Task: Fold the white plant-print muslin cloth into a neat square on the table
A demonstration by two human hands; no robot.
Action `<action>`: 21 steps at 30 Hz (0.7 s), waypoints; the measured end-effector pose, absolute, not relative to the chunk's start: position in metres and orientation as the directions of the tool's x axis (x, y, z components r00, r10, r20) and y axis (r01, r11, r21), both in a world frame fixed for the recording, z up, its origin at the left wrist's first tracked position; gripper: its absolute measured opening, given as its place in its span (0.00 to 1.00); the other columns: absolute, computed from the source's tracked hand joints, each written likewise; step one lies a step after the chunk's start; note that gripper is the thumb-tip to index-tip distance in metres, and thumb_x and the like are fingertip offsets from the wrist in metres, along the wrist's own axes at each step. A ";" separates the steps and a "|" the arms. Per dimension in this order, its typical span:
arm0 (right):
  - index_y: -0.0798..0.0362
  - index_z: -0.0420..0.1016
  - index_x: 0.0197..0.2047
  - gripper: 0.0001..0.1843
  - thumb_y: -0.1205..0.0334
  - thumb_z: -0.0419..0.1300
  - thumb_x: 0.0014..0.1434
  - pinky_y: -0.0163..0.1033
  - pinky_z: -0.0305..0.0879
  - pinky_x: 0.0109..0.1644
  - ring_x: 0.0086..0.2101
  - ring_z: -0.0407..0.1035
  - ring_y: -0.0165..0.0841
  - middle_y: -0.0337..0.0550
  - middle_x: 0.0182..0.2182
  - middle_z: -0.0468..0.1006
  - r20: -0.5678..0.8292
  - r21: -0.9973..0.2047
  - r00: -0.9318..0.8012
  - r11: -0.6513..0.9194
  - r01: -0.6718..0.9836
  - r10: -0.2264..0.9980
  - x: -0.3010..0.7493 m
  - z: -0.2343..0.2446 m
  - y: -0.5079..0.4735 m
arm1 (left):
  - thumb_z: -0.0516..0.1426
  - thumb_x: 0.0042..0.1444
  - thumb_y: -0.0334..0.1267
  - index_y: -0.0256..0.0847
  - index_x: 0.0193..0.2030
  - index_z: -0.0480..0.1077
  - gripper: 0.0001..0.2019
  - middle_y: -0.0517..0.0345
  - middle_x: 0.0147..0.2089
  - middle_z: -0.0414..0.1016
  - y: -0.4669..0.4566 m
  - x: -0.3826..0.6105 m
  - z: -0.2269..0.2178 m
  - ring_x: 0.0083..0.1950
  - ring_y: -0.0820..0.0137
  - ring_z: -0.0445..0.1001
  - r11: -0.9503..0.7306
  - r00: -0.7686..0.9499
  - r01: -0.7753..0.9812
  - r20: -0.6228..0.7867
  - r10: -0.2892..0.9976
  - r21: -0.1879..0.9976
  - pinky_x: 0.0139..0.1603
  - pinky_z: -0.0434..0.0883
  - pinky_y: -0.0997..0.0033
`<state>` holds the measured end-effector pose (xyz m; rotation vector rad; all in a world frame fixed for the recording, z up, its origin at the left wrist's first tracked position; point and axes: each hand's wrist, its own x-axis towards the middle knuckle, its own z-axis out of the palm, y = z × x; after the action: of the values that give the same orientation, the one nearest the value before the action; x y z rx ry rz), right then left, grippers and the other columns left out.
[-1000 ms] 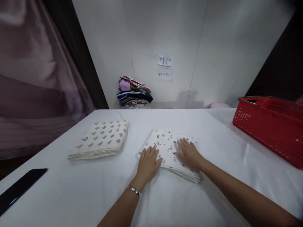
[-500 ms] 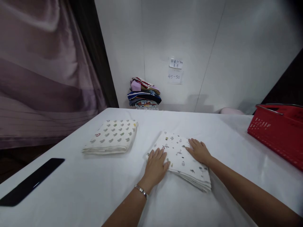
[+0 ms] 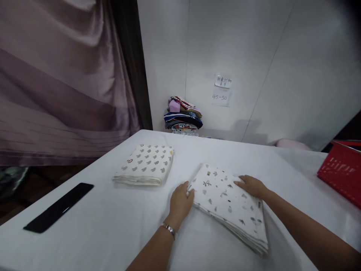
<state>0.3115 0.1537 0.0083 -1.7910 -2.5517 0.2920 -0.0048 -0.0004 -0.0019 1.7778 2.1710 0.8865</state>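
A white folded cloth (image 3: 225, 199) printed with small leaves and plants lies at an angle on the white table. My left hand (image 3: 180, 201) holds its left corner, the thumb near the top layer and the fingers along the edge. On the far right side, my right hand (image 3: 252, 186) grips the cloth's edge, thumb on top; its other fingers are partly hidden. The layers show along the near edge. To the left lies a second folded white cloth (image 3: 148, 163) with rows of grey mushroom-like prints, touched by neither hand.
A black flat object (image 3: 59, 207) lies at the table's left side. A red basket (image 3: 341, 171) stands at the right edge. Behind the table are a stack of folded fabrics (image 3: 183, 114) and a wall with paper notes (image 3: 221, 90). A pinkish curtain (image 3: 62, 82) hangs at left.
My hands have gone from lying flat on top of the cloth to its left and right edges. The view has shifted, so everything sits farther right.
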 end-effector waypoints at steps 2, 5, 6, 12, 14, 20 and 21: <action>0.54 0.68 0.54 0.36 0.35 0.44 0.56 0.48 0.60 0.51 0.50 0.66 0.47 0.53 0.51 0.72 -0.126 -0.175 -0.341 0.317 0.932 0.932 0.312 0.009 0.154 | 0.49 0.57 0.44 0.36 0.57 0.63 0.23 0.47 0.51 0.72 -0.001 -0.006 0.000 0.50 0.63 0.70 0.162 -0.291 0.813 0.149 0.945 0.560 0.50 0.66 0.65; 0.53 0.67 0.53 0.37 0.33 0.44 0.55 0.47 0.63 0.43 0.41 0.71 0.46 0.53 0.43 0.77 -0.175 -0.192 -0.330 0.296 0.936 0.928 0.311 0.012 0.152 | 0.50 0.55 0.45 0.38 0.56 0.63 0.23 0.48 0.51 0.73 -0.001 -0.005 0.004 0.50 0.62 0.71 0.202 -0.305 0.791 0.085 0.949 0.577 0.48 0.66 0.66; 0.53 0.67 0.52 0.36 0.33 0.43 0.55 0.46 0.63 0.42 0.39 0.72 0.46 0.53 0.40 0.78 -0.175 -0.194 -0.327 0.293 0.936 0.929 0.310 0.013 0.151 | 0.51 0.55 0.45 0.39 0.55 0.64 0.22 0.49 0.50 0.73 -0.001 -0.005 0.005 0.49 0.62 0.71 0.206 -0.306 0.780 0.073 0.949 0.591 0.47 0.66 0.66; 0.55 0.70 0.45 0.33 0.34 0.43 0.56 0.41 0.61 0.36 0.36 0.71 0.43 0.52 0.35 0.77 -0.122 -0.143 -0.354 0.336 0.931 0.927 0.302 0.025 0.149 | 0.52 0.54 0.42 0.44 0.50 0.66 0.17 0.56 0.42 0.75 0.003 -0.009 0.010 0.43 0.67 0.73 0.199 -0.356 0.670 0.074 0.931 0.716 0.44 0.67 0.69; 0.54 0.70 0.45 0.33 0.34 0.44 0.56 0.40 0.60 0.36 0.36 0.71 0.42 0.52 0.35 0.77 -0.087 -0.121 -0.378 0.367 0.922 0.922 0.291 0.033 0.156 | 0.53 0.53 0.42 0.44 0.50 0.66 0.17 0.56 0.42 0.74 0.006 -0.014 0.012 0.42 0.67 0.73 0.198 -0.401 0.648 0.109 0.910 0.736 0.44 0.67 0.69; 0.53 0.69 0.48 0.33 0.34 0.44 0.56 0.41 0.61 0.38 0.40 0.70 0.43 0.50 0.41 0.77 -0.052 -0.081 -0.410 0.405 0.911 0.911 0.247 0.036 0.188 | 0.52 0.55 0.43 0.41 0.50 0.65 0.17 0.53 0.43 0.73 0.010 -0.032 0.008 0.42 0.66 0.72 0.285 -0.502 0.645 0.112 0.858 0.709 0.44 0.67 0.67; 0.53 0.69 0.49 0.33 0.35 0.44 0.57 0.41 0.61 0.40 0.42 0.69 0.43 0.51 0.44 0.76 -0.060 -0.079 -0.409 0.404 0.911 0.911 0.243 0.032 0.192 | 0.51 0.55 0.43 0.41 0.50 0.65 0.17 0.53 0.44 0.73 0.011 -0.034 0.007 0.41 0.66 0.72 0.295 -0.501 0.651 0.105 0.859 0.700 0.44 0.67 0.67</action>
<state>0.2427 0.1917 0.0317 -1.7122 -2.6386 0.1560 -0.0339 0.0106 0.0070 1.3733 2.2763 1.0172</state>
